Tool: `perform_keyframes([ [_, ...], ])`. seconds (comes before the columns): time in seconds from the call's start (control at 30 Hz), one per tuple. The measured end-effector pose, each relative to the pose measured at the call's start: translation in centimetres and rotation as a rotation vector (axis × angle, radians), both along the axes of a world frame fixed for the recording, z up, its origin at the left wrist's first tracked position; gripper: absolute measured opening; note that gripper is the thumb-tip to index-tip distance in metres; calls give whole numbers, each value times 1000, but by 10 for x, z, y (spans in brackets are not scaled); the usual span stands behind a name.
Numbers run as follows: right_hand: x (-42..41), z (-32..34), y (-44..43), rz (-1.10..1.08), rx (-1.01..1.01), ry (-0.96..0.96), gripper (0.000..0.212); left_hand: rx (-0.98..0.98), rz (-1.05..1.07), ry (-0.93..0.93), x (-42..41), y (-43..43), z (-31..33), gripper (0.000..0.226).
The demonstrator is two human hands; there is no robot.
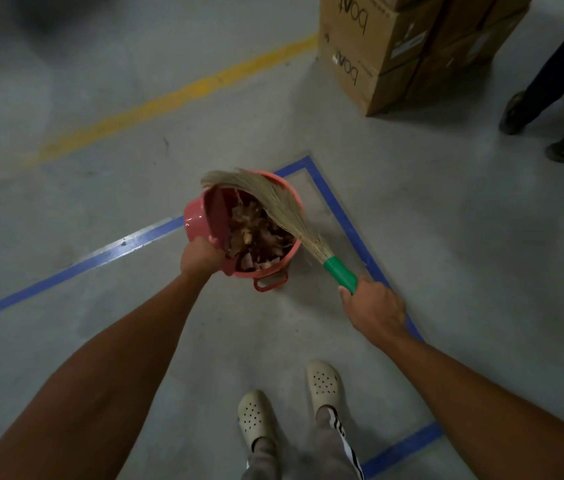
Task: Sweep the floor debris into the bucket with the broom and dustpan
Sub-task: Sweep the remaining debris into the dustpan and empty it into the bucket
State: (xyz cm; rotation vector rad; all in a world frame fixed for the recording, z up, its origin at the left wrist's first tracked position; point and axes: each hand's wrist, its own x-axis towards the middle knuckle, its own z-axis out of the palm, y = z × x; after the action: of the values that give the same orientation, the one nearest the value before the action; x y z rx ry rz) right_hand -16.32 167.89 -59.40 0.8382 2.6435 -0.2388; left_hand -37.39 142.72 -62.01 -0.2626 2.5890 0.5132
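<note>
Head view, looking down: pink dustpan (204,216) tipped on edge over the bucket (275,268), held by the left hand (201,254) with its grip wrapped shut round the pan's near end. Right hand (372,306) with its grip closed on the green handle of the broom (273,206), bristles laid across the bucket mouth and reaching the pan's far lip. Debris (256,233) mostly inside the bucket already: brown, dry, leaf-like scraps heaped almost to the rim.

Likely step: brushing the last bits off the pan into the bucket.

Risks from here:
- Spill over the rim, the heap being high and the scraps light.
- Flicked fragments from a springy bristle stroke landing back on the floor (412,220).
- Bucket tipping or sliding if pushed sideways by pan or broom; looks like light plastic on smooth concrete.
- Scraps slipping past the pan's edge where it overhangs the rim on the left.

Materials: glossy moulded plastic pan and bucket, small loop handle (270,282) at the bucket's near side; broom of pale, soft grass fibres fanning out; grey matt floor with blue tape lines (339,209). Cardboard boxes (394,53) well apart.
</note>
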Motion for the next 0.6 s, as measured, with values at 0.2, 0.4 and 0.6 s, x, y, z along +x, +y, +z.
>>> perform_keyframes([
  [0.2, 7, 2, -6, -12, -29, -7, 45, -36, -47, -37, -1, -3, 9, 28],
  [0.4, 13, 15, -18, -58, -61, 49, 47, 54, 8, 10, 1, -13, 28, 43],
  [0.6, 23, 49, -26, -83, -139, 62, 50, 301, 260, -15, 31, -27, 67, 42],
])
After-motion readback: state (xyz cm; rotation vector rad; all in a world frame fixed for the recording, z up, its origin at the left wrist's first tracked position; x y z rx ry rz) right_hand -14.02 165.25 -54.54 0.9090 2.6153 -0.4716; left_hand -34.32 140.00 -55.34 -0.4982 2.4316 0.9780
